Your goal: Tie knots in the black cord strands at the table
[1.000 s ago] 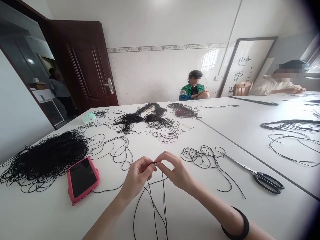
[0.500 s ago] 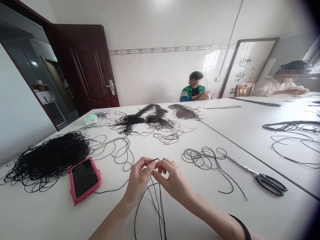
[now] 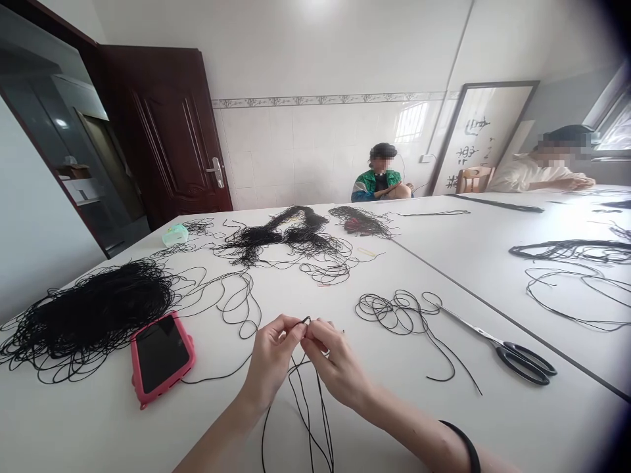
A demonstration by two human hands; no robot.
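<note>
My left hand (image 3: 277, 348) pinches black cord between thumb and index finger, just below the centre of the view. My right hand (image 3: 331, 355) is closed on the same cord, its fingertips almost touching those of the left. A small bend of cord sticks up between the fingertips. Several strands of black cord (image 3: 308, 420) hang from the hands towards the near edge of the view. How the strands cross inside the fingers is hidden.
A phone in a red case (image 3: 162, 358) lies left, beside a large black cord heap (image 3: 106, 309). Loose cord (image 3: 394, 315) and scissors (image 3: 497, 341) lie right. More cord bundles (image 3: 290, 230) lie further back. Two people (image 3: 379, 177) sit across the table (image 3: 404, 427).
My right hand's fingers have curled in closer to the left fingertips, and the cord between them now forms a smaller bend. The hanging strands have shifted. The whole view has moved slightly.
</note>
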